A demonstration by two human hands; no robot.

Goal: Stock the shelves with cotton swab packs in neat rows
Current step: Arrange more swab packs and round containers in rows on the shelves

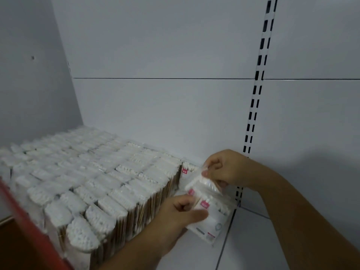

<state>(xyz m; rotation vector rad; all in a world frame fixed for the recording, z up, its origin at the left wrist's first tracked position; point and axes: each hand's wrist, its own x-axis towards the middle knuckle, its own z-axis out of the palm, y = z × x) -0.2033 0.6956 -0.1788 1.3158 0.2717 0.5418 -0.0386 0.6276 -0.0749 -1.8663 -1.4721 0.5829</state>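
Note:
Several rows of cotton swab packs stand upright on the white shelf, filling its left part up to the side wall. At the right end of the rows, my left hand grips the front pack, a clear bag with a small pink label and wooden sticks inside. My right hand pinches the top edge of another pack just behind it, near the back panel. A further pack with a pink label stands behind these against the back.
A slotted white upright runs down the back panel just right of my hands. A red shelf edge strip crosses the lower left corner. Bare shelf surface lies to the right of the packs.

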